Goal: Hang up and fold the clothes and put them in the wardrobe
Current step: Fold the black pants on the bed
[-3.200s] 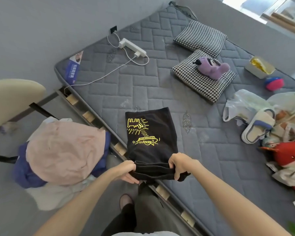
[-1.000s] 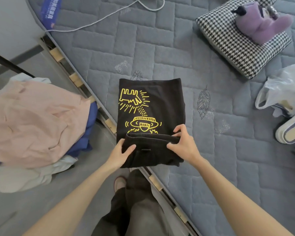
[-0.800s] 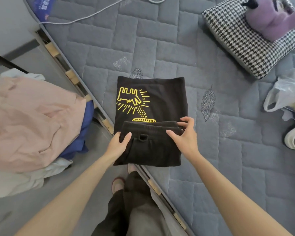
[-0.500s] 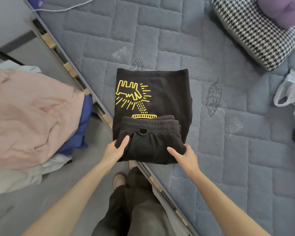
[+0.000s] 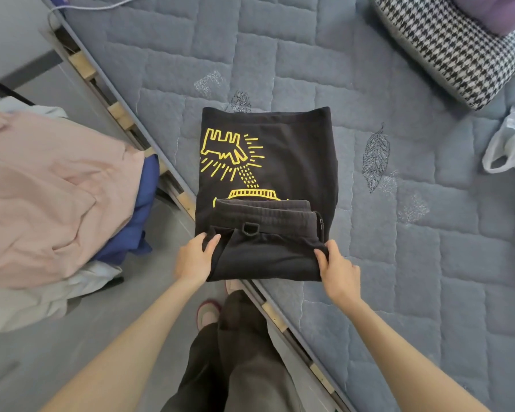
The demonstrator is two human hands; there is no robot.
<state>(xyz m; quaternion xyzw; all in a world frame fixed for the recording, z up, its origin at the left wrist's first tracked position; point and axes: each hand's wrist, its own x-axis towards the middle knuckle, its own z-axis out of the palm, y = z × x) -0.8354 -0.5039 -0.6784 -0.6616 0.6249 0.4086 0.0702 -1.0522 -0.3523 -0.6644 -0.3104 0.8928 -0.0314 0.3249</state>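
Observation:
A folded black garment with a yellow line drawing (image 5: 292, 156) lies on the grey quilted mattress (image 5: 369, 263) near its edge. Folded black shorts (image 5: 265, 248) with a ribbed waistband and a small D-ring lie on the near half of that garment. My left hand (image 5: 195, 257) grips the shorts' left edge, thumb on top. My right hand (image 5: 336, 264) grips their right edge, thumb on top and fingers tucked under.
A heap of pink, blue and white clothes (image 5: 51, 197) sits at the left, off the bed. A houndstooth cushion (image 5: 455, 46) lies at the top right and a plastic bag (image 5: 512, 144) at the right edge. The bed frame's wooden slats (image 5: 188, 203) run diagonally past my legs.
The shorts went from being held at the bed's edge to lying folded on the printed garment. Both hands slid from the waistband to the shorts' side edges.

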